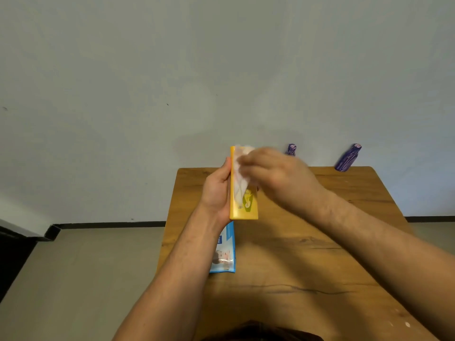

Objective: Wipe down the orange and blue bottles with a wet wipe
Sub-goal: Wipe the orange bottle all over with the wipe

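Two hands on the orange bottle [246,209], held upright in the air over the far half of the wooden table [320,254], not touching it. Flat-sided bottle, narrow left edge and broad front face toward the camera, printed label on the lower front.

Left hand [216,193]: wrapped round the bottle's left edge from the side, palm against it, fingers going behind out of sight, thumb tip on the upper left edge. Firm grip.

Right hand [278,175]: motion-blurred, fingers curled and bunched on a white wet wipe [238,179], pressing it to the upper front of the bottle. Wipe covers the top part of the face and trails down toward the label. Exact finger layout unreadable through the blur.

Blue wet wipe pack [225,254] lies flat on the table near its left edge, below the bottle, partly covered by the left forearm.

Left blue bottle [291,149] stands at the table's far edge, only its top showing over the right hand. Right blue bottle [347,157] stands at the far right corner, well apart from the hands, purple-blue with a streaky pattern.

Pale wall [147,70] behind, beige floor [73,267], dark skirting [110,225] between them.
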The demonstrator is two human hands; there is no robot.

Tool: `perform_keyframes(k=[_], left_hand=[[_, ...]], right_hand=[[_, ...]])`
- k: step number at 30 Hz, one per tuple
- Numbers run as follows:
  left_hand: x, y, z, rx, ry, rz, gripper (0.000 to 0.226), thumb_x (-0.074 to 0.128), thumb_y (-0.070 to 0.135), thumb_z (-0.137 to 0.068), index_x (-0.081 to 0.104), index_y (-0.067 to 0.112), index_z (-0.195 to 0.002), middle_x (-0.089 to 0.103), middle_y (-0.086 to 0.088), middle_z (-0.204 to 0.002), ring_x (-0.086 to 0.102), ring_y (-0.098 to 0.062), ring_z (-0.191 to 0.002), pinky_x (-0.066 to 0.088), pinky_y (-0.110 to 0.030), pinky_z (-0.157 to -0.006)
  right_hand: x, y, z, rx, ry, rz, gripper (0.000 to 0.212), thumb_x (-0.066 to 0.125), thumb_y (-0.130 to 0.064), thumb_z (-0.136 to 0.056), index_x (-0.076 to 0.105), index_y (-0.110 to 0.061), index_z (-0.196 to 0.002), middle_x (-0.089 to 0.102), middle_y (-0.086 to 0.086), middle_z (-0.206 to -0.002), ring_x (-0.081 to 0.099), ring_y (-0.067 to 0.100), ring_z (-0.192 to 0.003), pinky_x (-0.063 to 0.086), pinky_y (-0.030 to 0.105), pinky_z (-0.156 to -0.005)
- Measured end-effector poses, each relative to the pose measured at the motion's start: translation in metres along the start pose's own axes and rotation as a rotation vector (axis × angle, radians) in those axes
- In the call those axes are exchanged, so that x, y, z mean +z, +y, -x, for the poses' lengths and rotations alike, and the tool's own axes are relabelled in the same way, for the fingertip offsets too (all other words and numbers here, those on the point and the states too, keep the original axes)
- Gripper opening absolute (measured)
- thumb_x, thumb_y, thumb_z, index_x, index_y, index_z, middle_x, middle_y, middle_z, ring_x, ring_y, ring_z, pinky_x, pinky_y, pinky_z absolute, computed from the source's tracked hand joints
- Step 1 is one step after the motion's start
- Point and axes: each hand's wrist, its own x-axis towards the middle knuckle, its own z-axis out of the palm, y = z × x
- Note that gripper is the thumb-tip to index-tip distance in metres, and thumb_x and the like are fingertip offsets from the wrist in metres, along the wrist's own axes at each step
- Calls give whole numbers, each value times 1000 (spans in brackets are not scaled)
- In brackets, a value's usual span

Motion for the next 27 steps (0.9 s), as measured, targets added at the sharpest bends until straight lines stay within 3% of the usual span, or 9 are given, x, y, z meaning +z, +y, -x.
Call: perform_keyframes(k=[2,4,6,8,11,16,20,24,27], left_hand=[[0,-2,0,15,21,-22,47,35,40,-107,65,4,-115,66,-10,-94,67,-20,-83,55,-31,-78],[-3,4,-1,26,9,-19,47,35,39,-107,68,6,-102,65,-8,-89,69,-14,-73,57,-26,-68],[-4,6,0,-12,-8,-49,55,36,46,-105,71,4,-101,67,-9,-91,68,-15,-76,56,-26,-71],[3,3,2,-57,-57,19,50,41,43,-103,67,0,-102,66,-10,-85,66,-16,-74,55,-26,-70],[3,0,-1,-26,-66,52,42,39,40,-105,60,5,-118,63,-7,-93,64,-19,-82,54,-31,-77],[-6,9,-2,-12,-27,-79,58,37,51,-102,74,7,-104,65,-7,-94,66,-17,-83,53,-28,-78],[2,2,-6,21,-7,-14,49,34,43,-106,62,4,-114,65,-6,-90,66,-16,-83,53,-27,-80],[-3,9,-3,-4,-15,-53,58,36,49,-103,73,4,-102,67,-9,-92,68,-18,-80,56,-28,-74],[8,2,1,6,-15,-64,25,54,23,-97,65,1,-100,65,-9,-85,67,-20,-76,57,-29,-71]], right_hand=[[-3,6,-5,76,38,10,20,76,-1,-85,74,-2,-104,71,16,-115,68,36,-105,60,46,-73],[8,-15,6,-145,-42,-16,15,70,-1,-90,74,0,-105,71,17,-115,68,35,-108,60,46,-76],[11,-25,16,-371,-125,-53,17,62,-4,-96,74,1,-108,71,17,-118,68,32,-112,60,44,-83],[6,-4,7,-273,-70,-81,25,53,-9,-102,75,-1,-111,72,15,-120,68,31,-113,59,42,-88],[0,22,-7,-44,96,2,22,60,-12,-100,75,-3,-113,73,10,-119,68,33,-107,58,42,-86],[10,-13,16,-427,-143,-75,25,55,-6,-100,72,0,-116,71,15,-121,67,32,-113,59,44,-82],[1,22,-2,-100,13,-28,25,61,-6,-96,73,-2,-117,70,13,-125,67,34,-114,60,45,-81],[10,-16,15,-412,-151,-74,26,55,-4,-97,73,2,-115,70,17,-123,65,31,-119,58,44,-92],[3,11,2,-276,-85,-97,24,58,-3,-98,73,-1,-117,69,14,-127,64,29,-122,55,41,-97]])
